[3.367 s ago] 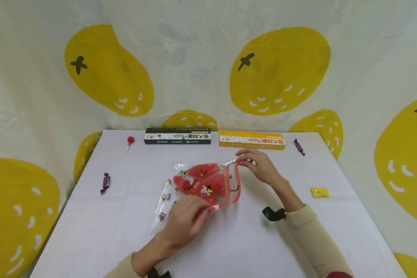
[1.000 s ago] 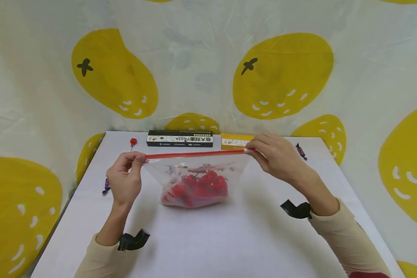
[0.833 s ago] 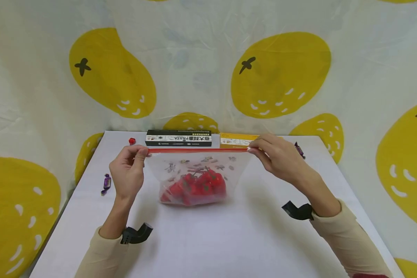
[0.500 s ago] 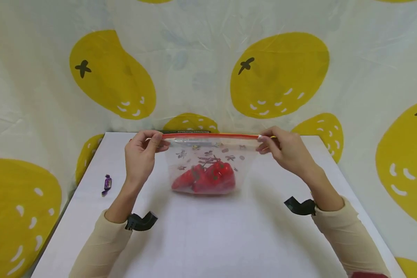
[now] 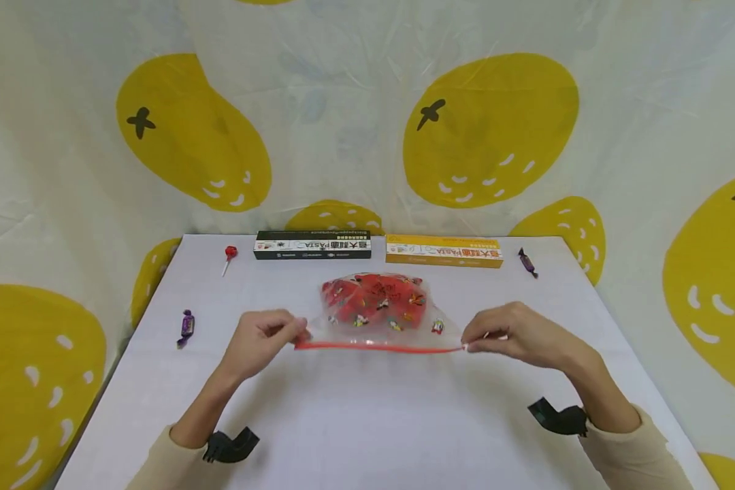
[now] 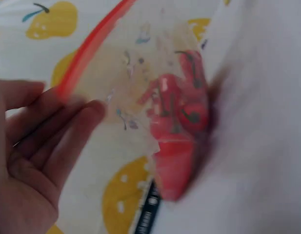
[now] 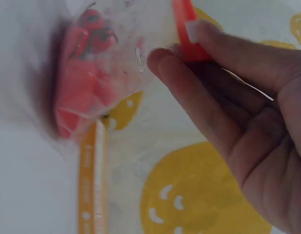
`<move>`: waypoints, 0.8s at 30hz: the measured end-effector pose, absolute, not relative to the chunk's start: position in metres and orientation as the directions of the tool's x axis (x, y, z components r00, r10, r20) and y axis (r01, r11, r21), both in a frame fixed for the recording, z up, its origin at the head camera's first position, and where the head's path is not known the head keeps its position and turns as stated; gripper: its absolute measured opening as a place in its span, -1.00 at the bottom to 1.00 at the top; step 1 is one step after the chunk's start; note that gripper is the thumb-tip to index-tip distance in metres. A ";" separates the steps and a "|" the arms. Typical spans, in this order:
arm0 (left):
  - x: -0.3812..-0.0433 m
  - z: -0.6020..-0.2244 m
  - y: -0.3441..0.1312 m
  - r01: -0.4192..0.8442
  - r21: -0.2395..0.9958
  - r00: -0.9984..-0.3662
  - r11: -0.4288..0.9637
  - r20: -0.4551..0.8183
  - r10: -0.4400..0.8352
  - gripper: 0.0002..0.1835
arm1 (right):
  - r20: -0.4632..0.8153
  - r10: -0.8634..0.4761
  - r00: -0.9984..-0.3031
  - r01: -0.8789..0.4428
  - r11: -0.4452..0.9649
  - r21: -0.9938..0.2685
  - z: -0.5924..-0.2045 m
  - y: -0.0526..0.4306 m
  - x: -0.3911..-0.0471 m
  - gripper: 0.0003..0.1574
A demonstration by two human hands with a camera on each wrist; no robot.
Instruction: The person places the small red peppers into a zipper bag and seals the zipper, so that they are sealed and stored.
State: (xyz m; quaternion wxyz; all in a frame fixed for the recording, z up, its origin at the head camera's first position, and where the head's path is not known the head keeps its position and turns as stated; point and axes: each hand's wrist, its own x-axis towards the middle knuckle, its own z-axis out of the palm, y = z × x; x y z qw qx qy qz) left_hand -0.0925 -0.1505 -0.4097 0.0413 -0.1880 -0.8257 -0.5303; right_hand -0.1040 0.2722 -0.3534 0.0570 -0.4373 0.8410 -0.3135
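A clear zip bag (image 5: pixel 437 327) with a red zip strip (image 5: pixel 373 348) and small printed figures is at the middle of the table. Inside it are several red peppers (image 5: pixel 373 299), with green stems showing in the left wrist view. My left hand (image 5: pixel 260 344) pinches the strip's left end between thumb and fingers. At the right end, my right hand (image 5: pixel 523 333) pinches the strip by a small white slider (image 7: pixel 191 31). The strip is stretched straight between the hands and faces me, with the filled part of the bag behind it.
Two pasta boxes, one black (image 5: pixel 312 246) and one yellow (image 5: pixel 444 251), stand along the back edge. A red lollipop (image 5: pixel 230 252) and a purple-wrapped candy (image 5: pixel 186 329) lie left; another purple candy (image 5: pixel 527 263) lies at the back right. A fruit-print cloth (image 5: pixel 343 136) hangs behind.
Both hands went from gathering the bag to stretching its strip, which lifted toward the back. Now hands and strip have come down toward me, and the bag has tipped over backward.
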 end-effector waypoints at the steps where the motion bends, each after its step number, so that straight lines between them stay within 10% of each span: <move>1: -0.085 -0.417 -0.153 0.337 0.849 -0.927 0.407 0.222 0.304 -0.78 | 0.111 -0.789 -0.605 -0.663 0.421 -0.619 -0.360 0.271 -0.099 -0.87; 15: -0.051 -0.450 -0.160 0.321 0.627 -0.913 0.710 0.005 0.408 -0.74 | -0.224 -0.763 -0.606 -0.458 0.565 -0.686 -0.402 0.253 -0.078 -0.76; 24: -0.082 -0.408 -0.141 0.399 0.485 -0.904 0.778 0.349 0.247 -0.77 | 0.192 -0.487 -0.852 -0.514 0.707 -0.486 -0.378 0.242 -0.097 -0.56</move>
